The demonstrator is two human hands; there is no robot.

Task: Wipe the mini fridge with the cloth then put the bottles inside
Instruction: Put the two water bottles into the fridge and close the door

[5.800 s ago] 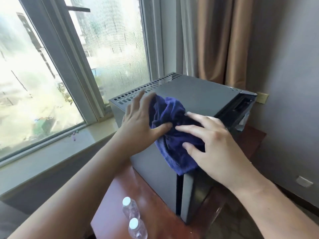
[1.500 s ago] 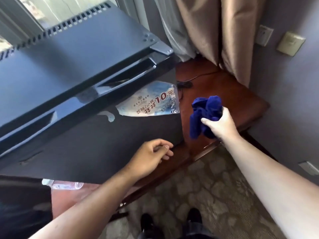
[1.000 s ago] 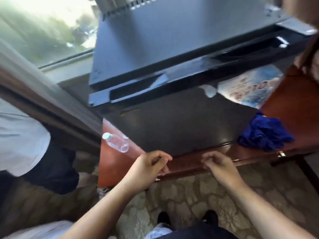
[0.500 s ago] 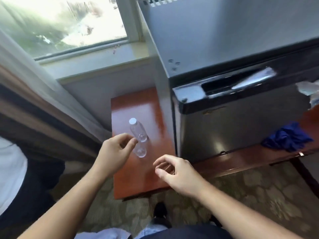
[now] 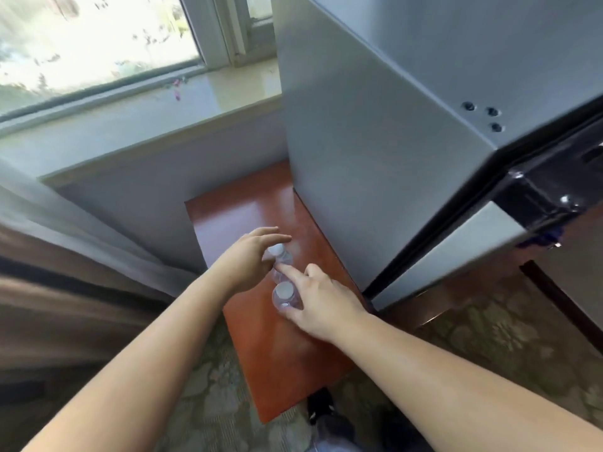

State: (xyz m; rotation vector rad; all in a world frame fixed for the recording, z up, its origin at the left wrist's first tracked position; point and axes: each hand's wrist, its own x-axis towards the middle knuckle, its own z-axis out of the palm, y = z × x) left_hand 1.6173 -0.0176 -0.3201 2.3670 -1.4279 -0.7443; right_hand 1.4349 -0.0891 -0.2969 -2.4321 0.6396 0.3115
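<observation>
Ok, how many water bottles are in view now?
2. Both stand on the red-brown table beside the mini fridge: the farther bottle under the left hand, the nearer bottle at the right hand. No others visible.

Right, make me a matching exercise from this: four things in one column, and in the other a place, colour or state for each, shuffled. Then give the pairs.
Things
1. left hand
2. right hand
3. fridge door
4. table

Place, colour or state
A. reddish-brown wood
B. thumb and fingers round the nearer bottle
C. shut
D. fingers spread over the cap of the farther bottle

Pairs: 1-D, 2-B, 3-C, 4-A
</observation>
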